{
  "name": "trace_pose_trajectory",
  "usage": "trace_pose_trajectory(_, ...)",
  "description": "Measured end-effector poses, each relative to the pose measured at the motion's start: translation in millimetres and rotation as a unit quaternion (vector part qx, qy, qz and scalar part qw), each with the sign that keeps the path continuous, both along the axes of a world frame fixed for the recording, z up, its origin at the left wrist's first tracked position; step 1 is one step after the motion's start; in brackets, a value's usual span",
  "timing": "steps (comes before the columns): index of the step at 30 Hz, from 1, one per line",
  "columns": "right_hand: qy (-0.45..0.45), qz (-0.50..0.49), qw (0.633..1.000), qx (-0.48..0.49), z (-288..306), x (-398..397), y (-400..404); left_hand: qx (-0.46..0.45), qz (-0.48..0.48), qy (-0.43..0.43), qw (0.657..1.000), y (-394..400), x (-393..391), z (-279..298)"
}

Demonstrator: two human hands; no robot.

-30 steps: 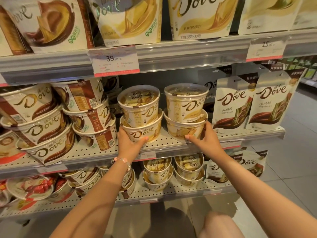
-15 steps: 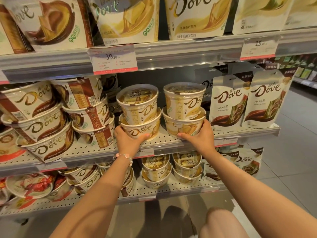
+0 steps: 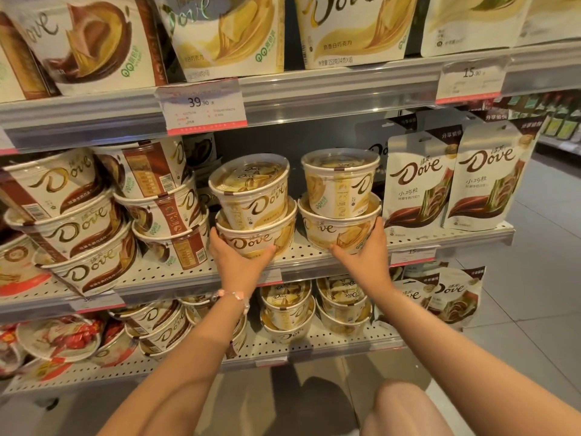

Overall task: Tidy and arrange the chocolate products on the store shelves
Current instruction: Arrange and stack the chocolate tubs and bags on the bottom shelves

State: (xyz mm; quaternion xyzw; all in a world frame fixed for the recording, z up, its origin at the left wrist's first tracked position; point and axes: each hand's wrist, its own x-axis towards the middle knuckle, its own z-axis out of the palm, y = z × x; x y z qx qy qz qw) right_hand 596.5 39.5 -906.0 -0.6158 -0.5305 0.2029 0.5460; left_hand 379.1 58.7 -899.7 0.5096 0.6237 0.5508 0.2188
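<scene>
Right hand [image 3: 366, 258] shifted from front of the lower right tub [image 3: 338, 229] to cup its right side, thumb underneath. Left hand [image 3: 235, 262] wraps further round the lower left tub [image 3: 261, 239], mid-frame.

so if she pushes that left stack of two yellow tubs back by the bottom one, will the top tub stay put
Probably not firmly. The top tub already sits tilted in the bottom tub, so it may rock or slide. Its clear lid looks smooth, likely slippery. The left hand holds only the bottom one, so a slow push seems safer.
</scene>
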Motion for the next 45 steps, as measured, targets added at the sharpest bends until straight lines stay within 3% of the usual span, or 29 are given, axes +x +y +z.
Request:
trace_pose_trajectory(3, 0.026, -0.078, 0.996, -0.024, -4.5, -25.2, 1.1, -0.021, 0.075, 0.004, 0.997, -1.5, 22.6, 3.1)
trace_pose_trajectory(8, 0.006, -0.152, 0.988, -0.035, -2.8, -31.8, 13.1, -0.026, 0.109, 0.008, 0.994, 2.1, 29.6, 1.3)
trace_pose_trajectory(27, -0.021, -0.055, 0.995, -0.078, 14.9, -4.4, 3.8, -0.042, 0.016, 0.036, 0.998, -8.2, 4.8, 14.7)
trace_pose_trajectory(34, -0.047, -0.099, 0.990, 0.087, 46.9, -9.6, -20.4, 0.092, 0.046, 0.039, 0.994, -21.3, 6.4, 46.7)
trace_pose_trajectory(39, -0.060, -0.086, 0.994, 0.020, 69.0, -15.7, 3.3, 0.037, 0.023, 0.013, 0.999, -4.8, 9.7, 71.3)
trace_pose_trajectory(45, -0.071, -0.095, 0.992, -0.046, 71.6, -12.6, 19.4, 0.024, 0.018, 0.080, 0.996, -0.5, -6.6, 71.2)
